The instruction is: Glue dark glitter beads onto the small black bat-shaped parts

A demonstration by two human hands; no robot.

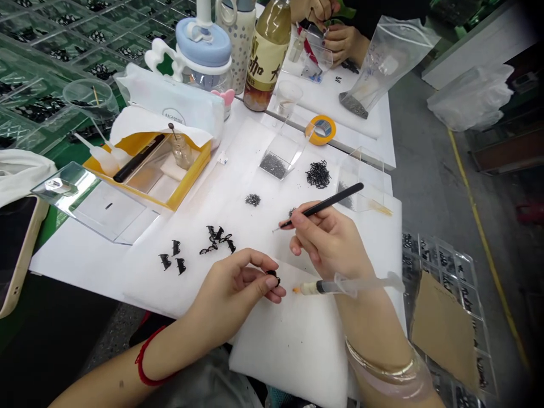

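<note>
My left hand (244, 283) pinches a small black part (273, 276) between thumb and fingertips, over the white foam sheet. To its right, my right hand (325, 232) holds a thin black pen-like tool (334, 199), its tip pointing left above the sheet. A syringe (335, 284) with an orange tip lies beneath my right wrist. Several black winged parts (216, 239) lie in a cluster left of my hands, with three similar parts (178, 263) beside them. A small heap of dark bits (253, 199) and a pile of black pieces (318, 174) lie beyond my hands.
A yellow-edged tray (176, 195) and clear lid (97, 209) stand at left, a bottle (266, 62) and blue-lidded cup (204, 45) behind. Orange tape (321, 130) lies near clear boxes. Another person's hands (344, 42) work at the top. A phone (19, 243) lies far left.
</note>
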